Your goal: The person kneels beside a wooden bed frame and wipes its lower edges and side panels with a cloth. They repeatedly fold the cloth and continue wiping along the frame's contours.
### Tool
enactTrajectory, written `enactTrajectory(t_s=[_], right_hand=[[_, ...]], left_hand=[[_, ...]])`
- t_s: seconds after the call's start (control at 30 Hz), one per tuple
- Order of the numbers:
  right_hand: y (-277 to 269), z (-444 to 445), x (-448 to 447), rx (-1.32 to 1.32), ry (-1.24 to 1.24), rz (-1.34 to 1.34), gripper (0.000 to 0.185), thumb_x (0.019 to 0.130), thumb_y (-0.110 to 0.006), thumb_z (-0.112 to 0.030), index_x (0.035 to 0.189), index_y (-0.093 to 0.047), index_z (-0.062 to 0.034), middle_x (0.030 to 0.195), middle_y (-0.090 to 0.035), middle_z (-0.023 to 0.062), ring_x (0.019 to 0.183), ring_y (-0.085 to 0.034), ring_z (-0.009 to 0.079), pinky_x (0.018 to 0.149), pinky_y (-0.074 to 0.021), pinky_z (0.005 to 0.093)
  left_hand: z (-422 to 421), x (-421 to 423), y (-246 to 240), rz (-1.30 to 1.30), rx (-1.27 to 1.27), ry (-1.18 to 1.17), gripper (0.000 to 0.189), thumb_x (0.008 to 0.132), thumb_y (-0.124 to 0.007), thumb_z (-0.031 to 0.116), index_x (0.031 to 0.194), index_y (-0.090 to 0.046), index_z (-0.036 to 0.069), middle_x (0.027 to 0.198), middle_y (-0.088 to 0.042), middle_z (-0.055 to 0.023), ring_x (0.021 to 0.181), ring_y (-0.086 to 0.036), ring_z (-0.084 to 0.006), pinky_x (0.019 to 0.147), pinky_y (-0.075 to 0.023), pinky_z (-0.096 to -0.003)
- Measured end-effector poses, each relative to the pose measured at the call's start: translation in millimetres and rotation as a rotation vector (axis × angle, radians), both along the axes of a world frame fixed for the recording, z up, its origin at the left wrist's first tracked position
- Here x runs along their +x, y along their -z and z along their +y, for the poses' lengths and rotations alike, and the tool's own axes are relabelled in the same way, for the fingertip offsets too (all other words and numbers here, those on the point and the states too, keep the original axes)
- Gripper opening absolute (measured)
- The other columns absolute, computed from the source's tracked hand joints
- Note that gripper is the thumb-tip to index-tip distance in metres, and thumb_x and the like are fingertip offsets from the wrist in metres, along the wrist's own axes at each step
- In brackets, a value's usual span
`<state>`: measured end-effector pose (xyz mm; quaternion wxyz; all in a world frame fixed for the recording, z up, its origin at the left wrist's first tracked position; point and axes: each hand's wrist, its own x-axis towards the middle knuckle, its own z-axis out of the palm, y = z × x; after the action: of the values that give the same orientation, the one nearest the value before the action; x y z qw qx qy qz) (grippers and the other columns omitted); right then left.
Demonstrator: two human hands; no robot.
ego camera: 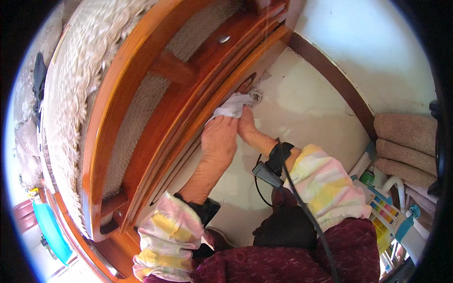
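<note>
A crumpled white cloth (231, 106) lies against the lower rail of a varnished wooden furniture frame (208, 106), just above the pale floor. My left hand (219, 138) grips the cloth's near side, its fingertips partly hidden by the folds. Pressed close beside it, my right hand (247, 122) pinches the cloth's right edge. A small tangled pale bundle (255, 94) touches the cloth's far end; what it is made of is hard to tell. Both forearms wear black wrist straps and striped pastel sleeve covers.
Shaggy beige fabric (81, 70) covers the frame's top. A dark skirting board (332, 70) runs along the wall. On the right stand brown cushions (405, 134) and a white-and-teal rack (393, 215) with a green can (367, 178). A black cable (300, 198) hangs before my right arm.
</note>
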<state>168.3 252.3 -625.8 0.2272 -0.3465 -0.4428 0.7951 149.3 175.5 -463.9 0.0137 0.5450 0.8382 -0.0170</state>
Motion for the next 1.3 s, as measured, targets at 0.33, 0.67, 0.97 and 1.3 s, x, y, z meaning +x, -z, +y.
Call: enactTrajectory(t_s=[0.33,0.67,0.97,1.3], right_hand=[[-75,-130,-1,-0.059,-1.030,-0.376,0.021,0.080,-0.054,-0.017,0.089,-0.062,0.0002,0.070,-0.063,0.0117,0.054,-0.060,0.0185,0.044,-0.0466,0.0330],[-76,-45,26,0.229,-0.683,-0.268,0.023,0.078,-0.055,-0.018,0.076,-0.063,0.0031,0.061,-0.060,0.0106,0.059,-0.059,0.0182,0.057,-0.0469,0.0328],[-86,21,36,0.112,-0.428,0.007,0.018,0.080,-0.054,-0.016,0.079,-0.059,0.0021,0.068,-0.056,0.0008,0.064,-0.052,0.0096,0.061,-0.0433,0.0243],[-90,46,32,0.076,0.010,-0.028,0.023,0.085,-0.056,-0.020,0.098,-0.061,-0.0014,0.081,-0.059,0.0004,0.072,-0.053,0.0090,0.064,-0.0442,0.0247]], left_hand=[[-189,23,-18,0.041,-0.126,-0.232,0.038,0.073,-0.054,0.007,0.110,-0.056,0.009,0.103,-0.057,-0.0072,0.093,-0.055,-0.0247,0.079,-0.0427,-0.0353],[-134,24,9,-0.103,-0.025,-0.292,0.038,0.077,-0.053,0.008,0.115,-0.051,0.005,0.108,-0.055,-0.0115,0.093,-0.054,-0.0307,0.079,-0.0432,-0.0408],[-78,40,5,-0.059,-0.035,-0.376,0.057,0.072,-0.064,0.014,0.123,-0.042,0.001,0.116,-0.046,-0.0168,0.098,-0.048,-0.0359,0.080,-0.0404,-0.0434],[-11,41,-6,-0.139,0.201,-0.283,0.052,0.072,-0.062,0.011,0.119,-0.043,-0.001,0.108,-0.049,-0.0181,0.094,-0.048,-0.0353,0.083,-0.0406,-0.0410]])
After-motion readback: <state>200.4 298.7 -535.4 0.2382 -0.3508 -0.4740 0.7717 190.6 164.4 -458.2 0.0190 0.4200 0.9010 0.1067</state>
